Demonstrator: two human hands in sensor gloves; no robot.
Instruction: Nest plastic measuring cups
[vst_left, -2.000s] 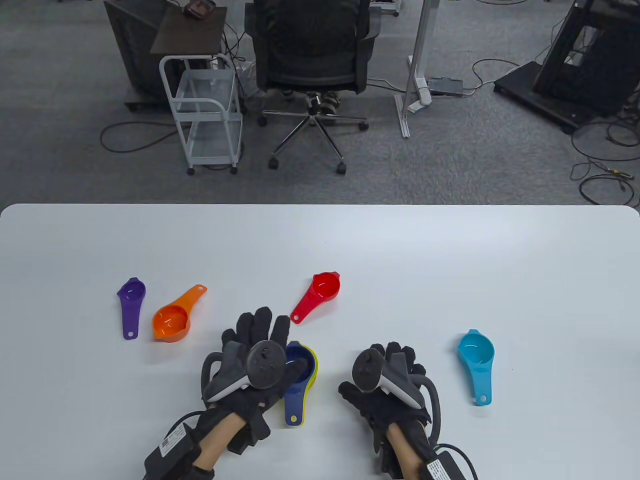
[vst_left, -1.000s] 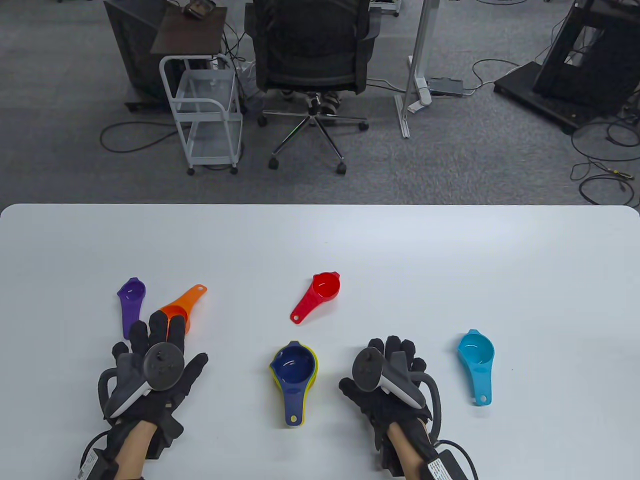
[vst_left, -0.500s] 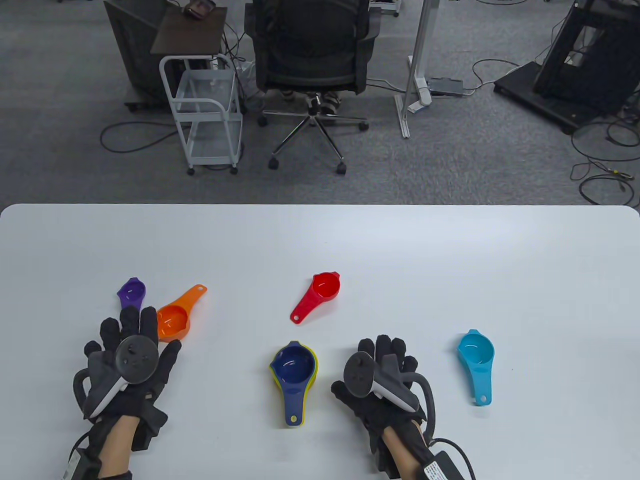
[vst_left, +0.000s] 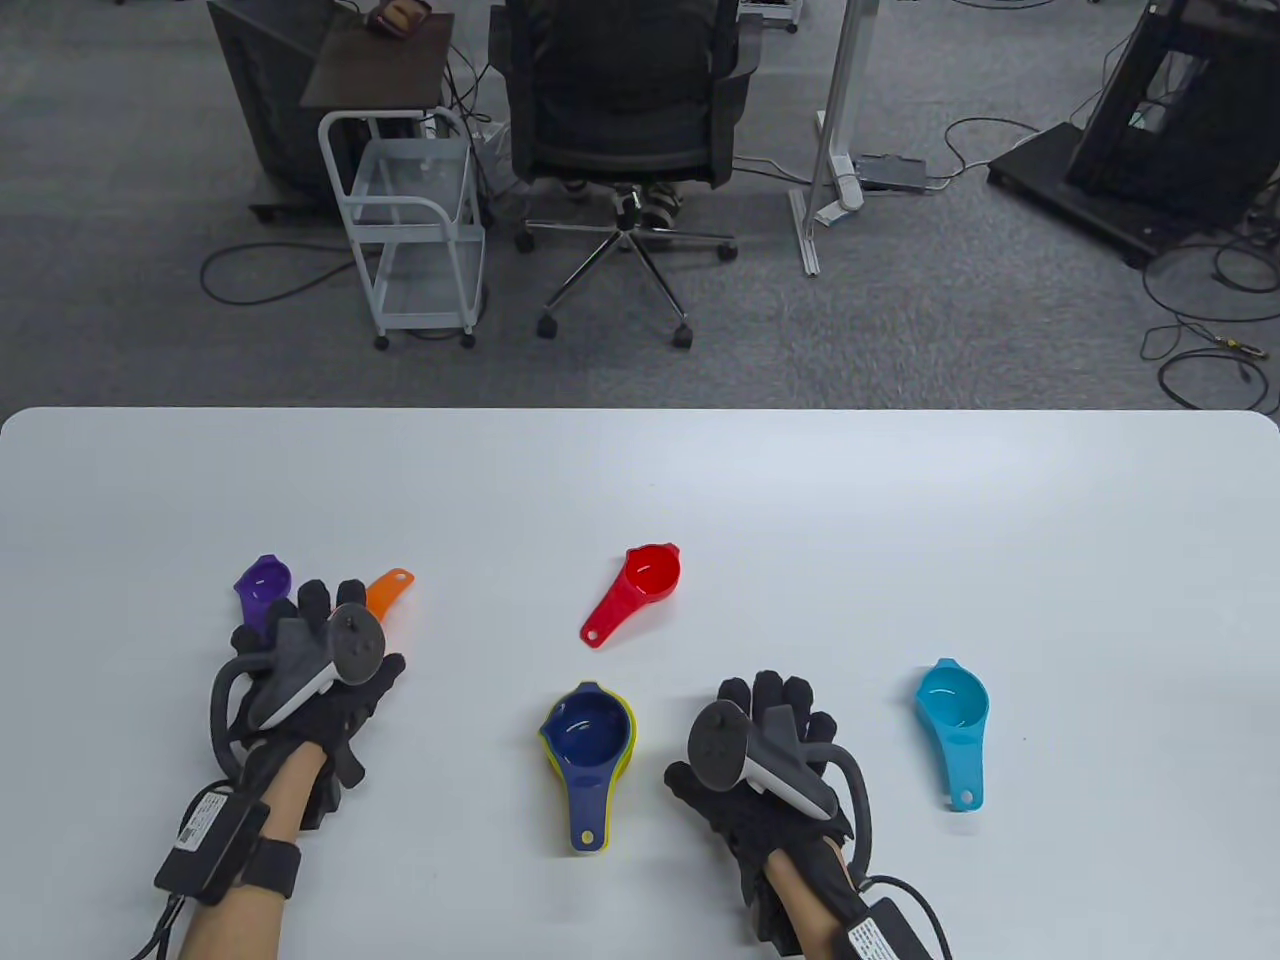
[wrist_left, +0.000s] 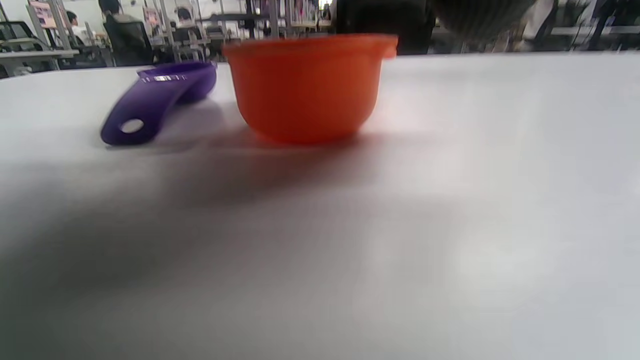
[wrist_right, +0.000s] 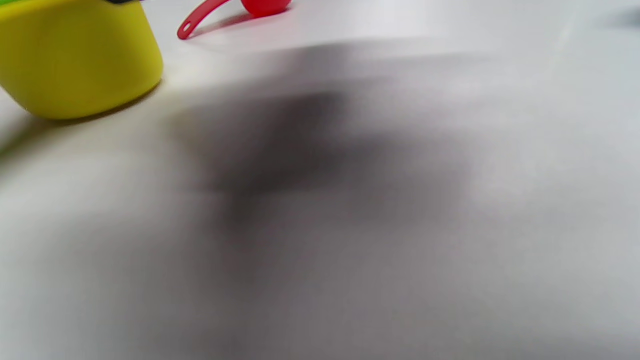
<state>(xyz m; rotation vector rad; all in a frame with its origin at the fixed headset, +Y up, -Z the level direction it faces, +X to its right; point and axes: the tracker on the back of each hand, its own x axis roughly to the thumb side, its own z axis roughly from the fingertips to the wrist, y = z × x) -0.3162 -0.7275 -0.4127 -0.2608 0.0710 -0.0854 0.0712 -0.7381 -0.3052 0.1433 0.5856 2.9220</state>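
Orange cup (wrist_left: 307, 87) near the bench's left edge sits under your left hand (vst_left: 310, 670), grasp unclear, right hand (vst_left: 765, 760) resting released; hurried closing may knock the purple cup (wrist_left: 160, 97) beside it.

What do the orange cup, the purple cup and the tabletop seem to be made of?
Orange cup: looks like opaque moulded plastic, smooth with a soft sheen. Purple cup: the same kind of plastic, with a glossy streak on its handle. Tabletop: smooth white, matte; probably laminate, though the look leaves it open.
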